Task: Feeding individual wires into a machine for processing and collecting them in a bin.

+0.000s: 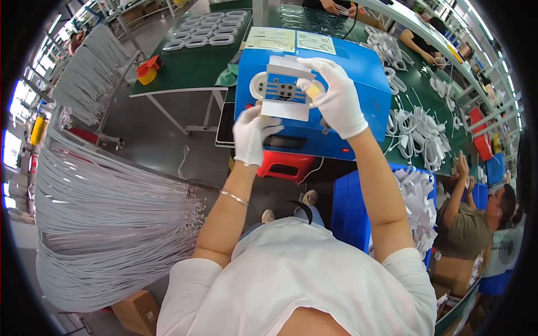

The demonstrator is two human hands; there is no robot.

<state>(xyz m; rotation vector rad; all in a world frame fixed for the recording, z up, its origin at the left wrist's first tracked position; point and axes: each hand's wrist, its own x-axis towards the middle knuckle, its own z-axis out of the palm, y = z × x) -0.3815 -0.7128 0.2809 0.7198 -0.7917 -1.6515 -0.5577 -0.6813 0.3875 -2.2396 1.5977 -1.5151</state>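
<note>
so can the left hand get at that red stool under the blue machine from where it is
Probably yes. The left hand sits at the front face of the blue machine, and the red stool lies just below it with nothing visible between them. The right hand is higher up, out of the way.

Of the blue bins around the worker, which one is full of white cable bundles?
The large blue crate directly beside the person's right arm, below the blue machine. White bundles fill it; the smaller blue bins farther right show none.

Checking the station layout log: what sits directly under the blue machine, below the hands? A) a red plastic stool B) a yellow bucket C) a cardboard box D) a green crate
A: a red plastic stool shows just beneath the front edge of the blue machine, below the gloved left hand and right hand working at the machine's face.
</note>
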